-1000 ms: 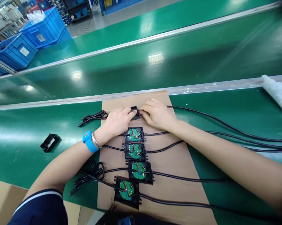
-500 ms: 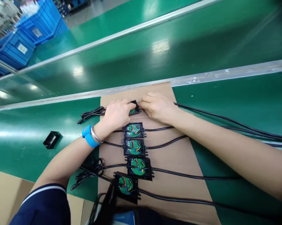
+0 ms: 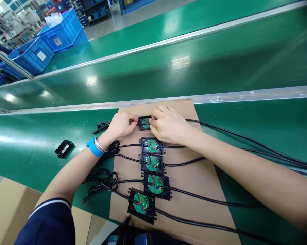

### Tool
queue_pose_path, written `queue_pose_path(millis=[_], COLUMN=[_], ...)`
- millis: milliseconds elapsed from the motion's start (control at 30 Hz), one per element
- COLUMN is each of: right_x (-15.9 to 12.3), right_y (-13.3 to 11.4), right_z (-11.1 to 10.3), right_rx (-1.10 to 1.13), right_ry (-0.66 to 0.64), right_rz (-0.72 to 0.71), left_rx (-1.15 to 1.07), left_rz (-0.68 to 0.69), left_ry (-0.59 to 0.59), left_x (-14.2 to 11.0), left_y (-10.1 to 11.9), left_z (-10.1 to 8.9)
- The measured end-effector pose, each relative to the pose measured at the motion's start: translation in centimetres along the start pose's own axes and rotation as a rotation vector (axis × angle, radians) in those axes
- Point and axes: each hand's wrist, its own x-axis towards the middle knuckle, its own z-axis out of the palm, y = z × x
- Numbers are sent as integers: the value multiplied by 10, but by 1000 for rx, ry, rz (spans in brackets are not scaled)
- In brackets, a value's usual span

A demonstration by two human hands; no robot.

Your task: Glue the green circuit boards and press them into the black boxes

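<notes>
A small black plastic housing (image 3: 141,124) with a green circuit board inside lies at the far end of the brown cardboard (image 3: 184,183). My left hand (image 3: 123,124) pinches the black cable at the housing's left end. Curled over its right end, my right hand (image 3: 168,124) grips the housing and hides part of the board. A cable (image 3: 219,131) runs out to the right from behind that hand. Nearer to me, several like housings (image 3: 153,162) lie in a column, open side up, with red, blue and yellow wires showing on their boards.
Bundled black cables (image 3: 102,182) lie to the left of the cardboard. An empty black case (image 3: 64,148) sits on the green bench (image 3: 28,153). A metal rail (image 3: 219,97) runs behind the cardboard. Blue crates (image 3: 64,30) stand at the back left, cardboard boxes (image 3: 13,207) below left.
My left hand has moved off the top of the far housing to the cable at its left end, uncovering the board. My right hand now reaches over the right end. The view has shifted.
</notes>
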Motion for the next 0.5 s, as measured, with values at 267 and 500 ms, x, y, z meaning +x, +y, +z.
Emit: queue_pose_path(millis=[267,500], right_x=[15,22], right_y=[-10,-40], right_z=[-17,-9], right_rx=[-74,-37], right_ry=[-192,-237], right_rz=[32,-15], left_rx=[-1,13], left_rz=[26,79], left_ry=[-6,-22], left_x=[2,3], left_y=[0,-5], left_z=[1,7])
